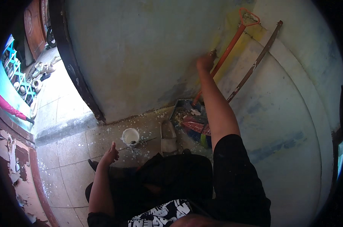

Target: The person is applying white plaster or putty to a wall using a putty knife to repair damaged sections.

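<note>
My right hand (205, 63) is raised against the wall (133, 56), its fingers closed round a small thing that I cannot make out. The hand is beside the orange shaft of a long-handled tool (232, 43), which leans on the wall with its triangular grip up. Low on my left side, my left hand (110, 155) hangs above the floor, thumb up and fingers loosely apart, holding nothing. Just beyond it stands a white tub (131, 135) with pale contents and a small dark lump at its front.
A worn wooden pole (256, 62) leans in the corner. Below are a dark pan of debris (183, 106), a red sack (196, 126) and a greyish trough-like piece (168, 138). Pale flakes litter the tiled floor (71, 151). At left, a doorway shows shoes (45, 68) outside.
</note>
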Demonstrator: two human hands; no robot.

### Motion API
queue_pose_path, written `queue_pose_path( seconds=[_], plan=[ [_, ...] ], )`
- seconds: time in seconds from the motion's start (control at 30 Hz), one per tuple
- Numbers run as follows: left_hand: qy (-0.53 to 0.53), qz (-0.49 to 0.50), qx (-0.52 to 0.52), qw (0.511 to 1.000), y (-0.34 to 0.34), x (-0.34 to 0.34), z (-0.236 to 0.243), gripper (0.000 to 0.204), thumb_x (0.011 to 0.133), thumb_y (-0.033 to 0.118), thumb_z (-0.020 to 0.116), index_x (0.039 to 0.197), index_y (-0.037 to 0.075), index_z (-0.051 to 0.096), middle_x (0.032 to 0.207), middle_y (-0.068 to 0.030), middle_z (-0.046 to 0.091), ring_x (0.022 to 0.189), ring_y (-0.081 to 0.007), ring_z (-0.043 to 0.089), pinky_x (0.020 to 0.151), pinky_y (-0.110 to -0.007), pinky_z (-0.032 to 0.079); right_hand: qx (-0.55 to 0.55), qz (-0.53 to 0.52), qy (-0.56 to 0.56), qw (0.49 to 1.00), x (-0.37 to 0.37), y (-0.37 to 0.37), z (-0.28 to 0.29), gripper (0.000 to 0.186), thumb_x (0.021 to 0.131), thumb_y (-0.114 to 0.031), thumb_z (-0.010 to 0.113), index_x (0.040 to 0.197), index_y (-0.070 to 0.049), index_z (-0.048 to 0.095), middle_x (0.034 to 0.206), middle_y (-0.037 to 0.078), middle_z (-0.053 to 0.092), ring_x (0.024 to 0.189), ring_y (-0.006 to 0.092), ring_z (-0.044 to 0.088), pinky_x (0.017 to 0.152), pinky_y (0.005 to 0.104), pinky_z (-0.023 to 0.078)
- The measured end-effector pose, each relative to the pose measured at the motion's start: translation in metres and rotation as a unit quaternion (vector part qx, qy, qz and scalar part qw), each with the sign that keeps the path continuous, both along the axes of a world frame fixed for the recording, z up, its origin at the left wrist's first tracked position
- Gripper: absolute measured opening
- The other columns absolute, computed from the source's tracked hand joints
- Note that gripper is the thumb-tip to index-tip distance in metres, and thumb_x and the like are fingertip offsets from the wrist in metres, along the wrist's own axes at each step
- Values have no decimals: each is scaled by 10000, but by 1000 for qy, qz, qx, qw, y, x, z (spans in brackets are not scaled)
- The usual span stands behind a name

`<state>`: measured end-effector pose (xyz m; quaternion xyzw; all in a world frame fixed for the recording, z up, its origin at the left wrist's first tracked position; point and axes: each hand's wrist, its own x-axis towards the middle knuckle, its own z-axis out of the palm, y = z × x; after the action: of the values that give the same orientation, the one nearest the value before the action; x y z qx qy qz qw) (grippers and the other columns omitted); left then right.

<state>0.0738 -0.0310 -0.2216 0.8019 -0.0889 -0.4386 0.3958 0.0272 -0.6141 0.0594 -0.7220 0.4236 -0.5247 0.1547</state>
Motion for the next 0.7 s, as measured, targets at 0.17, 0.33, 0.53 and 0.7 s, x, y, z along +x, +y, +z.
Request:
queue_pose_path(
  seconds=[0.17, 0.33, 0.53, 0.7],
  plan=[
    [6, 0, 11, 1000, 0, 0, -3, 887, 880, 810, 212, 984, 18, 596, 792, -93, 622, 707, -195, 602, 643, -335, 464, -72, 14, 19, 997, 8, -22, 82, 702, 826, -89, 533, 1470, 15, 274, 1521, 236, 292, 1378, 381, 356, 1114, 446, 352],
    [9, 5, 11, 1000, 1, 2, -9, 926, 876, 815, 201, 1055, -8, 587, 803, -97, 628, 724, -199, 604, 655, -343, 467, -204, -30, 8, 979, 5, -21, 69, 714, 832, -80, 537, 1481, 13, 254, 1520, 239, 290, 1357, 391, 382, 1094, 449, 379],
    [13, -13, 31, 999, 1, 3, -8, 928, 876, 815, 192, 1084, 1, 587, 819, -104, 633, 731, -202, 606, 658, -343, 467, 17, 11, 3, 1000, 6, -40, -44, 689, 882, -164, 569, 1459, 52, 262, 1494, 220, 329, 1348, 341, 418, 1061, 414, 418],
    [25, -13, 34, 999, 1, 1, -9, 904, 882, 807, 185, 1066, 18, 585, 826, -97, 633, 732, -201, 604, 663, -339, 466, -48, -22, 200, 978, 8, -60, 7, 660, 896, -167, 536, 1456, 61, 272, 1527, 203, 283, 1382, 334, 369, 1088, 465, 369]
  ],
)
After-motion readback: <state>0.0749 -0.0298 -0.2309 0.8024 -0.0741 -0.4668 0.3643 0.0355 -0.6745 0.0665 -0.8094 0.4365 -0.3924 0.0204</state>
